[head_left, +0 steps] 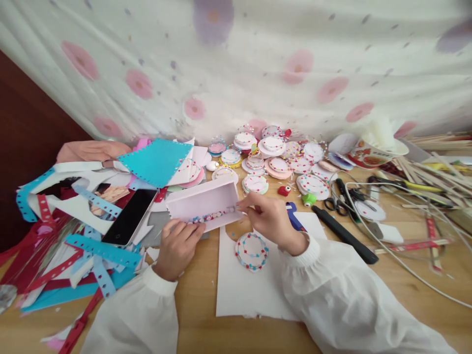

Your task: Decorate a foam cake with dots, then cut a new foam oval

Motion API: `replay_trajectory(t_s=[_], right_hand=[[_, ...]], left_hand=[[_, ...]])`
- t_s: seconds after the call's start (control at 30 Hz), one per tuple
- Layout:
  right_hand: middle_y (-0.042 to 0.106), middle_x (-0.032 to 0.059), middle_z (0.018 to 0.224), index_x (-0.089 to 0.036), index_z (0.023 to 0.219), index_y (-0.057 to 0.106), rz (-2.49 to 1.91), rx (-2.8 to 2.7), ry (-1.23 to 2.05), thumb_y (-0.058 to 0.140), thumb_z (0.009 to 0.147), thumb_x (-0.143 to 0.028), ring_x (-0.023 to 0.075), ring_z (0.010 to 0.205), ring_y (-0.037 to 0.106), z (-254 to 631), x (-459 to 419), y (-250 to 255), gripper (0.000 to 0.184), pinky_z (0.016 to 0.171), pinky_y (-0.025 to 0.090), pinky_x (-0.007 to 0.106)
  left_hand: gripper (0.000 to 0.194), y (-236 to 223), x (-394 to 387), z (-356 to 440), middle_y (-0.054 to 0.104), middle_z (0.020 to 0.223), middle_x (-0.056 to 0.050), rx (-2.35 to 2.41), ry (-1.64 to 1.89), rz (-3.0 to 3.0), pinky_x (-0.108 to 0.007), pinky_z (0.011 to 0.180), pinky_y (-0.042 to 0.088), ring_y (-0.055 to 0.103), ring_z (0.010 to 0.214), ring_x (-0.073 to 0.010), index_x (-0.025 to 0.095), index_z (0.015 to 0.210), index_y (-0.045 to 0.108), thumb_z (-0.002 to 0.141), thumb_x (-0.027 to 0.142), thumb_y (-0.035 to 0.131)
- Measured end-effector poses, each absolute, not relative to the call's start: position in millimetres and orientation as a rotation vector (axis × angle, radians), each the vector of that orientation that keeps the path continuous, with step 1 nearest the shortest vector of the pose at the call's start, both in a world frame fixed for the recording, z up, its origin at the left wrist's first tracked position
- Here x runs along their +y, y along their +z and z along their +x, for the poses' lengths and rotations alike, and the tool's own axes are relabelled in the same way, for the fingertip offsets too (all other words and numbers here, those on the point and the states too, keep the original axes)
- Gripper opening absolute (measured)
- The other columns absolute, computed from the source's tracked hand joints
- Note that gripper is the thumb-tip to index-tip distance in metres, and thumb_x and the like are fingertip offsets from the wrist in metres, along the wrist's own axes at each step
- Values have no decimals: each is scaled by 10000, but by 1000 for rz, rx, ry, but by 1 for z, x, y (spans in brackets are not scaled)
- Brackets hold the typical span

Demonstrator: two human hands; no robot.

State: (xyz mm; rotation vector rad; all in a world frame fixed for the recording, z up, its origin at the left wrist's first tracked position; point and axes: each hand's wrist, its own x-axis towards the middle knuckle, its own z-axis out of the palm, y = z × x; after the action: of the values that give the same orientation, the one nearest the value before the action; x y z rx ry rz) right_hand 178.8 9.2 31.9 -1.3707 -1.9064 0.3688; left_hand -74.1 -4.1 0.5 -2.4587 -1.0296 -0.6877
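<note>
A shallow pale pink open box (201, 200) is tilted toward me, with small red, blue and white pieces (210, 215) gathered along its lower inner side. My left hand (180, 246) grips the near left edge of this box, fingers over the rim. At the box's right end, the fingers of my right hand (267, 221) are pinched together; what lies between them is hidden. Below the box, a white sheet of paper (236, 297) bears a round white piece (252, 251) ringed with red and blue bits.
Many decorated paper discs (273, 145) crowd the back. Left lie a phone (131, 218), a blue sheet (157, 160) and punched strips (103, 251). To the right are a black stick-like tool (344, 233), scissors (335, 205), a white cable (398, 259), a paper bowl (376, 153) and wooden sticks.
</note>
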Motion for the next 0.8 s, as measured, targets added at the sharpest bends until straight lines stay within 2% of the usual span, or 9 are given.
replay_trajectory(t_s=[0.1, 0.4, 0.8], right_hand=[[728, -23, 787, -234, 801, 629, -1383, -1884, 427, 547, 776, -80, 120, 619, 616, 179, 9, 36, 177, 544, 330, 222], [687, 2, 730, -220, 805, 597, -1486, -2276, 229, 508, 756, -82, 139, 614, 571, 163, 19, 31, 171, 509, 210, 250], [696, 17, 740, -213, 827, 592, -1612, -2300, 238, 486, 809, -106, 158, 631, 598, 154, 20, 34, 152, 500, 204, 259]], left_hand=[[241, 0, -4, -74, 709, 763, -6, -1037, -683, -2448, -378, 867, 369, 575, 689, -159, 192, 980, 663, 877, 57, 492], [241, 2, -5, -74, 703, 756, -15, -1029, -660, -2468, -372, 858, 363, 569, 681, -160, 192, 998, 657, 888, 75, 477], [247, 3, -5, -74, 708, 769, -23, -1045, -664, -2483, -380, 861, 366, 583, 678, -159, 179, 988, 667, 884, 68, 472]])
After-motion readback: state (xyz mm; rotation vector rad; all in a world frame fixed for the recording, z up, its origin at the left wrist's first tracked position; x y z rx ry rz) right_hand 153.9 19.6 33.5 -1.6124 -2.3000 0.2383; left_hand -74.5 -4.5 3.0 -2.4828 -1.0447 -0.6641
